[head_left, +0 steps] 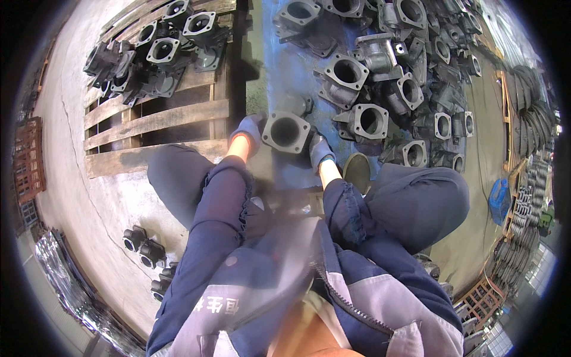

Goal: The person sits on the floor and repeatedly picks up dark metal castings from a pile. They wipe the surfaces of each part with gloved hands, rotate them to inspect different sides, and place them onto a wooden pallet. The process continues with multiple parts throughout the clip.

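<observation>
Between my knees I hold a dark grey cast metal housing, its square flange with corner holes and round bore facing up toward me. My left hand, in a grey-blue glove, is closed against its left side. On its right side my right hand, gloved the same way, grips below the flange edge. The fingertips of both hands are partly hidden by the casting. Many similar housings lie heaped just beyond and to the right of my right hand, on a blue surface.
A wooden pallet at the left carries several similar castings. A few more housings sit on the floor near my left leg. My shoe is beside my right hand. A blue object and stacked parts stand far right.
</observation>
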A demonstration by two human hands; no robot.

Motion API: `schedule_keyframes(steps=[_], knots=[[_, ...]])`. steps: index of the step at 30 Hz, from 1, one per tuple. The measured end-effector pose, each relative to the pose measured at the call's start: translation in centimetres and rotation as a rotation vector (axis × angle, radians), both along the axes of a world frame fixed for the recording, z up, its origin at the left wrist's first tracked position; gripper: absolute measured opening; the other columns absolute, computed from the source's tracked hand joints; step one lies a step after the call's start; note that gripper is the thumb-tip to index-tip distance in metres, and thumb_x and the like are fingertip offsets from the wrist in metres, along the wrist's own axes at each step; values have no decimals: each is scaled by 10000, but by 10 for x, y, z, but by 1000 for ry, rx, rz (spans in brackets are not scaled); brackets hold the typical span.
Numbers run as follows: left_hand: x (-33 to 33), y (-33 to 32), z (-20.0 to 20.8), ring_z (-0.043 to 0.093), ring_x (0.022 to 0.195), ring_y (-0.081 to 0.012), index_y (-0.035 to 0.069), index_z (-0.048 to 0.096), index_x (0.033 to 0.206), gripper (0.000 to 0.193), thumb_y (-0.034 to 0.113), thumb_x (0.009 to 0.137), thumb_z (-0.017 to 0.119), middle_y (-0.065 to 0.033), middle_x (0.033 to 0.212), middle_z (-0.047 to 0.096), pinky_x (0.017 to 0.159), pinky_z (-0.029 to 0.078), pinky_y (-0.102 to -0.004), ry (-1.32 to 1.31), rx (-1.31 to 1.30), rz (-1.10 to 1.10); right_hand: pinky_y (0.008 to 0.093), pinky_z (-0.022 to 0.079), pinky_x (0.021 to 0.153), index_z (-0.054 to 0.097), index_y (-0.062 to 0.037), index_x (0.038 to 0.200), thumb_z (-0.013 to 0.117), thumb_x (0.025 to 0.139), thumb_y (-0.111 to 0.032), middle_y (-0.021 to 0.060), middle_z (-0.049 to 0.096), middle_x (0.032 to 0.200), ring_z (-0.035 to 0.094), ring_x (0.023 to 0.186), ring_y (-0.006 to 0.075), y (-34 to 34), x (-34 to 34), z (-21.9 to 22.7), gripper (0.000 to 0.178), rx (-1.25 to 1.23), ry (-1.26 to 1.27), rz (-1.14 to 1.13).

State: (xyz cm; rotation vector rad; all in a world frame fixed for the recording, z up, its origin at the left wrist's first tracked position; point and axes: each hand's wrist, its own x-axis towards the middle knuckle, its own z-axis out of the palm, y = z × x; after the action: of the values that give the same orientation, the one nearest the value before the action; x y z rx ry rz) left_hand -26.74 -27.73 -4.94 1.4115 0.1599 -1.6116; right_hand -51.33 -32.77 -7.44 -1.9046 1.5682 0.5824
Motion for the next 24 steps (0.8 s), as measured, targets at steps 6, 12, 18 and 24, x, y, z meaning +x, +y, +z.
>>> schedule_keyframes(steps=[6, 12, 18, 24], knots=[[4, -1, -28, 576, 855, -178, 98, 667, 980, 301, 351, 938, 509, -43, 917, 655, 777, 439, -307, -316, -66, -279, 378, 530, 865, 652, -45, 1172, 421, 1002, -317, 133, 684, 1132, 657, 1016, 254, -9, 11, 62, 395, 14, -750, -779], [8, -51, 124, 454, 521, -108, 117, 626, 818, 234, 323, 925, 595, 7, 660, 528, 477, 357, -279, -597, -503, -577, 357, 534, 866, 650, -57, 1172, 430, 1008, -297, 109, 691, 1112, 660, 990, 231, -53, 14, 199, 365, 98, -1418, -1021], [-17, -81, 236, 628, 773, -181, 101, 624, 1171, 337, 126, 844, 700, -52, 933, 659, 685, 516, -311, -731, -788, -629, 336, 553, 851, 578, -46, 1253, 473, 1008, -278, 93, 667, 1148, 658, 990, 202, -80, -2, 329, 353, -233, -1204, -722], [-56, -68, 246, 477, 559, -81, 58, 552, 1287, 324, 173, 984, 545, 0, 753, 549, 468, 411, -251, -545, -917, -483, 296, 545, 703, 637, -11, 1123, 581, 999, -234, 63, 675, 1014, 643, 826, 141, -92, -35, 401, 261, -221, -1233, -526]])
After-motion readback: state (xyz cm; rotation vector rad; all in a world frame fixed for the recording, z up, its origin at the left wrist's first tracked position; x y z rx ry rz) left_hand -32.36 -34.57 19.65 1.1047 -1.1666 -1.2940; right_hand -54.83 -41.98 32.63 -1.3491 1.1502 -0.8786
